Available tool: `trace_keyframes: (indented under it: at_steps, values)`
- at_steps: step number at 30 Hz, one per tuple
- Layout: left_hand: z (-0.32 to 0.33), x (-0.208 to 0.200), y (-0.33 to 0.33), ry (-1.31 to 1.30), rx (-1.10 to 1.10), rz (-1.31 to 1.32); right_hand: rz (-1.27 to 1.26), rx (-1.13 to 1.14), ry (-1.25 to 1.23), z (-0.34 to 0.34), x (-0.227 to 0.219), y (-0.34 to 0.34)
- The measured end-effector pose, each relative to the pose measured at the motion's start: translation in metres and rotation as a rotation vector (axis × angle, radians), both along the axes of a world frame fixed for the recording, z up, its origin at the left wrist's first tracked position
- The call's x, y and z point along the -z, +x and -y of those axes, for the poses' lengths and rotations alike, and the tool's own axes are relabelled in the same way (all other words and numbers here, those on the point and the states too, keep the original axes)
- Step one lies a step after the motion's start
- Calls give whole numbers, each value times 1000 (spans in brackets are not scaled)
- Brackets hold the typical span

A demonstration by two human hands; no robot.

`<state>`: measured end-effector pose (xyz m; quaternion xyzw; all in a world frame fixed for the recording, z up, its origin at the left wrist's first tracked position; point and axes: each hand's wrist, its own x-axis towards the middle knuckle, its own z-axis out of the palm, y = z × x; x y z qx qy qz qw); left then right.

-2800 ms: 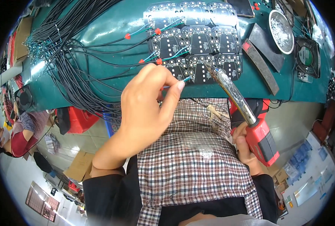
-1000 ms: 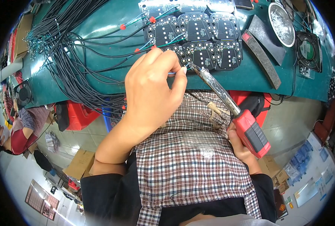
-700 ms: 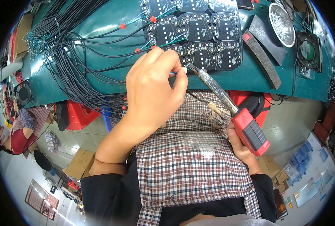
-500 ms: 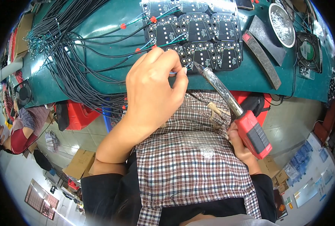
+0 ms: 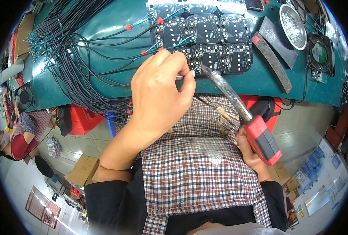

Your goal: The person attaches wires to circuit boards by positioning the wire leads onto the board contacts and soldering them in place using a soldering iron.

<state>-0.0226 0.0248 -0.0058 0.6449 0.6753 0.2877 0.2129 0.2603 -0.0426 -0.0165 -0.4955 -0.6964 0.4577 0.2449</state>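
Note:
Between thumb and fingers, my left hand pinches a thin blue-sheathed wire at the near edge of a panel of black circuit boards. My right hand is wrapped round the red and black handle of a soldering iron. The iron's tip lies at the near boards, close to the wire's end; whether they touch is too small to tell. Several black cables with blue and green ends and red bits run from the left onto the boards' left side.
A large bundle of black cables covers the table's left part. Right of the boards lie a dark curved bar and a grey plate. Beyond stand a round dish of silvery bits and a small fan. Another person sits at far left.
Hardly anything differs. The soldering iron has shifted very slightly, its tip staying by the wire's end; my left hand keeps its pinch in nearly the same place.

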Motion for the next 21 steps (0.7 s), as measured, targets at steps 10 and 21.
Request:
trace_keyframes:
  at_steps: [10, 21]
  values:
    - [-1, -3, -2, -13, -3, 28, 59, 124, -89, 4, -4, 12]
    - [-33, -22, -43, 135, 9, -162, -217, 354, -225, -10, -20, -9]
